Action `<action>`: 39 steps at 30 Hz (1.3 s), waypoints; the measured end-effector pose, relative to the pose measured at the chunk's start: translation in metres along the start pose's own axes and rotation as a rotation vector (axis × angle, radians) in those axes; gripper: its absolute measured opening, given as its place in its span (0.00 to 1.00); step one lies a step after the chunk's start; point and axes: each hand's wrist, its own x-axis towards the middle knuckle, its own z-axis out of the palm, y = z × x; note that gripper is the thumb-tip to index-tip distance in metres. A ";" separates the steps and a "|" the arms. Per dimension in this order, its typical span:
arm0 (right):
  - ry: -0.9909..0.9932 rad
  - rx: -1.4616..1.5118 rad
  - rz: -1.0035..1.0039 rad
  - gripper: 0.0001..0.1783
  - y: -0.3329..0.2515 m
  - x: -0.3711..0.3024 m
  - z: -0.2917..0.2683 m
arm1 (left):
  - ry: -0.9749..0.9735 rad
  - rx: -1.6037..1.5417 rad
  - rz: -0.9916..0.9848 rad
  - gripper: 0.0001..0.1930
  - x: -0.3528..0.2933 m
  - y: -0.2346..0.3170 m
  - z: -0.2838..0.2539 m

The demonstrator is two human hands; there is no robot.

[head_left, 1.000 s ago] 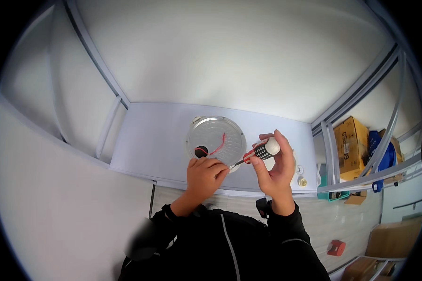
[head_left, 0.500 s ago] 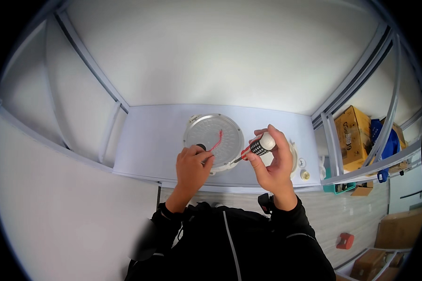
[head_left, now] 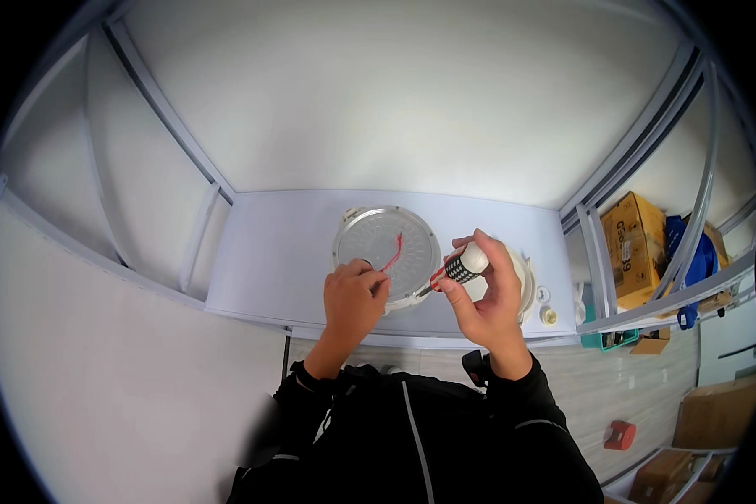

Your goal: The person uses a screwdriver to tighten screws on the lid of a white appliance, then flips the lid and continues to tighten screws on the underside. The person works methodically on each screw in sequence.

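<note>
A round silver-grey disc-shaped part with a pale rim lies on the white table. Over its lower left edge, my left hand is closed, with the fingertips pinched at the lower end of a thin red wire. Beside those fingers a small dark round bit shows, mostly hidden. My right hand is wrapped round a screwdriver with a red, black and white handle. The screwdriver's shaft slants down to the left, with its tip by the disc's lower right rim; contact cannot be made out.
Behind my right hand sits a cream round part, partly covered. Near it are a small clear round piece and a yellowish small cylinder. Metal frame posts flank the table. Cardboard boxes and a teal bin stand at right.
The whole view has shifted slightly. Both hands keep nearly the same grip, and the screwdriver stays by the disc's rim.
</note>
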 end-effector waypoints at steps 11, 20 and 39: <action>0.024 0.021 -0.015 0.37 -0.002 0.003 -0.001 | 0.063 -0.254 0.010 0.04 -0.008 0.001 -0.015; -0.026 0.072 0.009 0.37 -0.002 0.007 0.020 | 0.120 -0.243 0.109 0.06 -0.023 -0.019 -0.027; 0.046 0.013 0.054 0.37 -0.011 0.014 0.052 | -0.123 -0.207 0.259 0.07 -0.004 -0.056 -0.050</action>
